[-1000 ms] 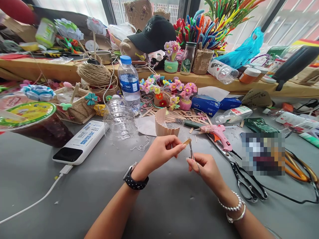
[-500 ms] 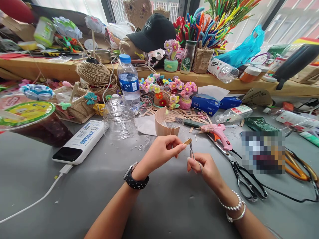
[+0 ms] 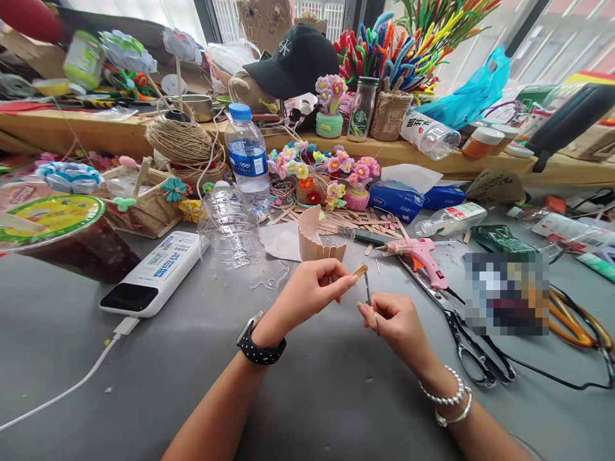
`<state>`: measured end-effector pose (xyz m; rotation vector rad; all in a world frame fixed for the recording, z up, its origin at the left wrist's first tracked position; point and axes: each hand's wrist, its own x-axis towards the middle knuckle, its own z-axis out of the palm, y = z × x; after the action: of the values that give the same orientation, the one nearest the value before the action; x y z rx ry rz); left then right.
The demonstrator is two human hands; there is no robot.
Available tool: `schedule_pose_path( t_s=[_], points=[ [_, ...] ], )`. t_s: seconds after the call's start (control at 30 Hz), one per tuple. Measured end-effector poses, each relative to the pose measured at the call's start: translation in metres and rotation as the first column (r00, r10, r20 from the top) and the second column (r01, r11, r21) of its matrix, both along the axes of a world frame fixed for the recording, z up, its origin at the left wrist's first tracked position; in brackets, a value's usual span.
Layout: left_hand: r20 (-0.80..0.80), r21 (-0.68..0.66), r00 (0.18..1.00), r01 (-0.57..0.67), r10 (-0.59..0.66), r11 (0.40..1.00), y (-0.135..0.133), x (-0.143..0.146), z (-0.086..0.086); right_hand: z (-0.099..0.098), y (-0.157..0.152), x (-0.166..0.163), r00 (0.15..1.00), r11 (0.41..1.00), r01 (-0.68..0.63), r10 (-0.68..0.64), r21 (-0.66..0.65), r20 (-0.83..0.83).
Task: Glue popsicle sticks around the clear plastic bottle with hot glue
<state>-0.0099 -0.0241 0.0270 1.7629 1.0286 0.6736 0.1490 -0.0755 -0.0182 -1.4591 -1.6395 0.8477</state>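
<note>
Between the thumb and fingers of my left hand (image 3: 321, 282) is a short wooden craft stick (image 3: 359, 271), its free end pointing right. My right hand (image 3: 391, 320) grips a small pair of scissors (image 3: 368, 288) by its handles. The blades point up and meet the stick's free end. Just behind my left hand stands a cup-shaped piece (image 3: 319, 240) lined with upright wooden sticks, taller on its left side. Further back lies a loose pile of flat craft sticks (image 3: 355, 222).
A pink glue gun (image 3: 423, 256) and large black-handled scissors (image 3: 473, 352) lie to the right. To the left are a white power bank (image 3: 156, 272) with a cable, a cut clear plastic bottle (image 3: 228, 224) and a drink cup (image 3: 91, 250). An upright water bottle (image 3: 248, 160) stands behind.
My right hand has shifted slightly left and its fingers have drawn closer on the scissors, whose blades look closer together. My left hand holds the stick in nearly the same place.
</note>
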Motion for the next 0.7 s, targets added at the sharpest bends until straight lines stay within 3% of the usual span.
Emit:
schedule_pose_path(
  t_s=[0.37,0.7],
  points=[
    [-0.009,0.008,1.000,0.017,-0.017,1.000,-0.0002,-0.0001,-0.0002,0.0052,0.0000,0.0000,0.983,0.982,-0.110,0.085,-0.155,-0.164],
    [0.062,-0.023,0.997,-0.054,0.056,0.998,-0.0003,0.0038,-0.0032,0.0030,0.0017,0.0017,0.976,0.972,-0.174,0.149,-0.160,-0.160]
  ],
)
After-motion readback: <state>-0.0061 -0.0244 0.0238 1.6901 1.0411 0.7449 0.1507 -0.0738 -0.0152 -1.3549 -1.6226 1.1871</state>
